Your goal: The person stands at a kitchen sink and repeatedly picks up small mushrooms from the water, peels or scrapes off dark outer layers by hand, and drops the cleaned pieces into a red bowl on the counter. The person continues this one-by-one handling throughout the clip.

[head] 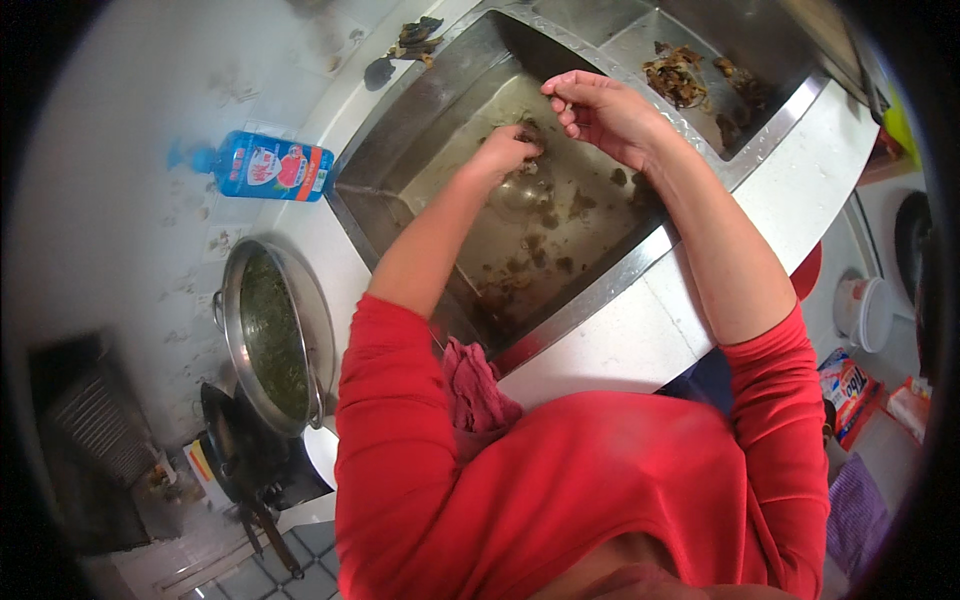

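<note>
A steel sink basin (450, 120) holds murky water with dark brown, soaked pieces (536, 251) that look like mushrooms or fungus. My left hand (512, 150) is at the water in the basin, its fingers curled round a dark clump. Above the basin's right side, my right hand (600, 112) is raised with thumb and fingertips pinched together; whether something small is between them cannot be told. More brown pieces (675, 75) lie in the second basin at the upper right. A few dark pieces (416, 41) rest on the ledge behind the main basin.
A blue pump bottle of dish soap (274, 166) stands at the basin's left corner. A steel pot (234, 300) with green contents is on the left, near a dark wok (217, 442). A pink cloth (480, 386) hangs at the counter's front edge. A white lidded bucket (874, 315) stands at right.
</note>
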The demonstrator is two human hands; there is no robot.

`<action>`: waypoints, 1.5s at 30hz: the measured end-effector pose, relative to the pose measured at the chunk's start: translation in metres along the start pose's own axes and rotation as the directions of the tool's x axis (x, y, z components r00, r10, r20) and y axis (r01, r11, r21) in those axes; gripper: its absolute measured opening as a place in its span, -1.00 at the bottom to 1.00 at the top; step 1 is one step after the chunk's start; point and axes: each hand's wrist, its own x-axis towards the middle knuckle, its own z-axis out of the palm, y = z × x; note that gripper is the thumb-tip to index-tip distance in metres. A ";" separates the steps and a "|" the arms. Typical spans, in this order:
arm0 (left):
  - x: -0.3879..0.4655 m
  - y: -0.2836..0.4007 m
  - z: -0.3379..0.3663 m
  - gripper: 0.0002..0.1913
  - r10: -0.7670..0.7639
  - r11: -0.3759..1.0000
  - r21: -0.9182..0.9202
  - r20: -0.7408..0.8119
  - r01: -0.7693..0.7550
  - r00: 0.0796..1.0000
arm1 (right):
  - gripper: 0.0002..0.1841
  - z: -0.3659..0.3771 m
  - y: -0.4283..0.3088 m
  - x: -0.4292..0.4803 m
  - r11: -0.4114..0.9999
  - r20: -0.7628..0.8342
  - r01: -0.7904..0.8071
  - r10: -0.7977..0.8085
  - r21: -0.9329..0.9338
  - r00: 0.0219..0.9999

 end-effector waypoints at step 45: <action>-0.125 0.047 0.025 -0.83 0.139 0.742 -0.638 -0.152 -0.205 0.979 | -0.91 0.012 0.015 -0.004 0.800 0.177 0.287 -0.227 -0.527 0.958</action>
